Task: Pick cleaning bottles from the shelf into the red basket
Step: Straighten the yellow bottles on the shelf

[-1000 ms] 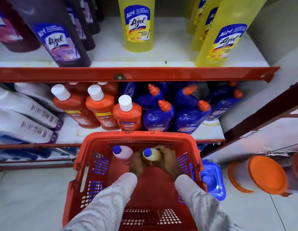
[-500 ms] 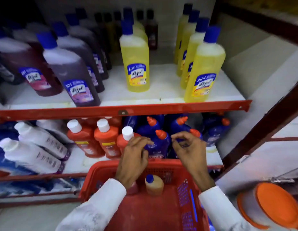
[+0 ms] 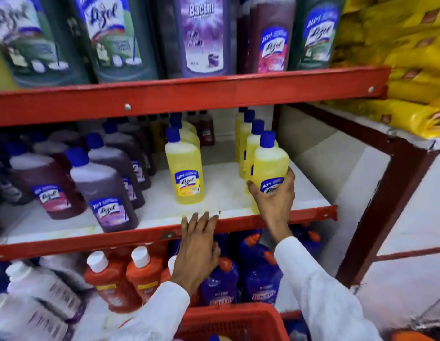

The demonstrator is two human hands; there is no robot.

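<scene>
While wrapping right hand (image 3: 275, 203) around front yellow bottle (image 3: 270, 171), left hand (image 3: 198, 244) splayed empty; red basket (image 3: 235, 321) below barely stocked, bottles aplenty ahead.

Middle shelf (image 3: 164, 221): front bottle (image 3: 269, 168) of the right-hand row stands at the shelf's front right, three more bottles behind it. Right hand (image 3: 275, 200) wraps its lower half. Single bottle (image 3: 185, 173) to its left, mid-shelf. Left hand (image 3: 198, 249) below the shelf edge, before the lower-shelf bottles. Basket (image 3: 228, 321) beneath both hands.
</scene>
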